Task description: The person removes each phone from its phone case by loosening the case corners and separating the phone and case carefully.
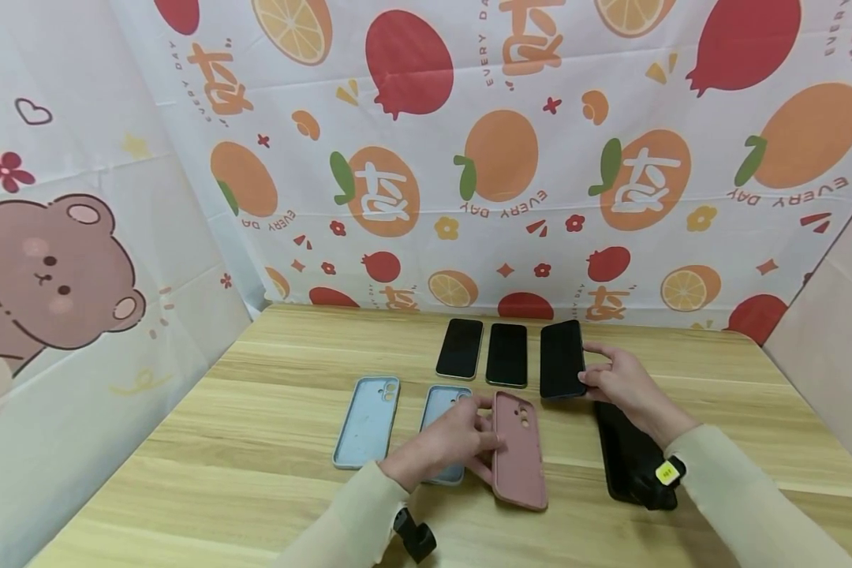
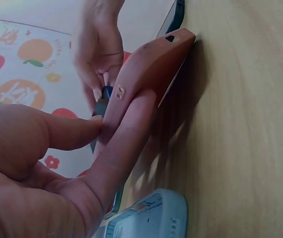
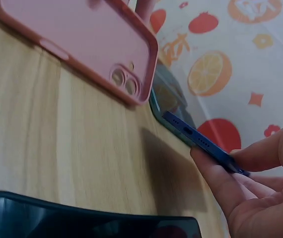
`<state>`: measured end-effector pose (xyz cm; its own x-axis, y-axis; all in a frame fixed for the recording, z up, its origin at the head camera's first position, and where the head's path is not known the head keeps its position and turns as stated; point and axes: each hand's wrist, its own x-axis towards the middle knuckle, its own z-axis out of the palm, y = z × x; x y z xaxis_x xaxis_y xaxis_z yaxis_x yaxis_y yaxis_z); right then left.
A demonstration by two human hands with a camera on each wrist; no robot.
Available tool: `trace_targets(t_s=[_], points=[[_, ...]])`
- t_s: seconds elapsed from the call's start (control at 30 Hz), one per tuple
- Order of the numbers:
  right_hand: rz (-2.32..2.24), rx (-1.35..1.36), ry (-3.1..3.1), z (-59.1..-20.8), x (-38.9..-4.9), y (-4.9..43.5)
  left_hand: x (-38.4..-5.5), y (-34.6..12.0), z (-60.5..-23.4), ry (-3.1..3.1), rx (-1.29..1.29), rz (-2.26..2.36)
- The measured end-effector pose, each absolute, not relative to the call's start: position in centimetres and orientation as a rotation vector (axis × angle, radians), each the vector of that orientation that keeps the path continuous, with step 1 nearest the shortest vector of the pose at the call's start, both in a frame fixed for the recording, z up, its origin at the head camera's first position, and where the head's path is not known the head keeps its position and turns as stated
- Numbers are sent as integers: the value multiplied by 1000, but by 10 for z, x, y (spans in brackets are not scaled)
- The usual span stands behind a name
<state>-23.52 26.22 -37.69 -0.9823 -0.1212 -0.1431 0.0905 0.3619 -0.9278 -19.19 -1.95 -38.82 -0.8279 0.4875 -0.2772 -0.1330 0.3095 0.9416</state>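
My left hand (image 1: 461, 438) pinches the left long edge of a pink phone case (image 1: 520, 454), tilted up from the table with its hollow side and camera cutouts facing me. In the left wrist view, thumb and fingers grip the side wall of the case (image 2: 146, 69). My right hand (image 1: 625, 386) holds a dark phone (image 1: 562, 361) by its right edge, screen toward me. The right wrist view shows the phone's blue edge (image 3: 196, 136) with its charging port, between thumb and fingers. A light blue case (image 1: 440, 406) lies partly hidden behind my left hand.
Two phones, one silver-edged (image 1: 460, 349) and one dark (image 1: 507, 355), lie side by side at the back. Another light blue case (image 1: 366, 422) lies at left. A black phone or case (image 1: 621, 454) lies under my right wrist. A patterned cloth (image 1: 504, 197) hangs behind the wooden table (image 1: 255, 442).
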Motion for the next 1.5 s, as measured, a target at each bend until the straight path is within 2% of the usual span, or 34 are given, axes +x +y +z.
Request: trace_targets(t_s=[0.27,0.63,1.17,1.5], points=[[-1685,-19,2389,-386,-247,264,-188,-20,-385,2230,405,1382],[-1685,-1,2357,-392,-261,266,-186,-20,-377,2276,363,1284],[-1373,30,2629,-392,-265,265,-182,-19,-370,2268,348,1269],[-1164,-41,2870,-390,-261,261,-181,-21,-366,2310,371,1223]])
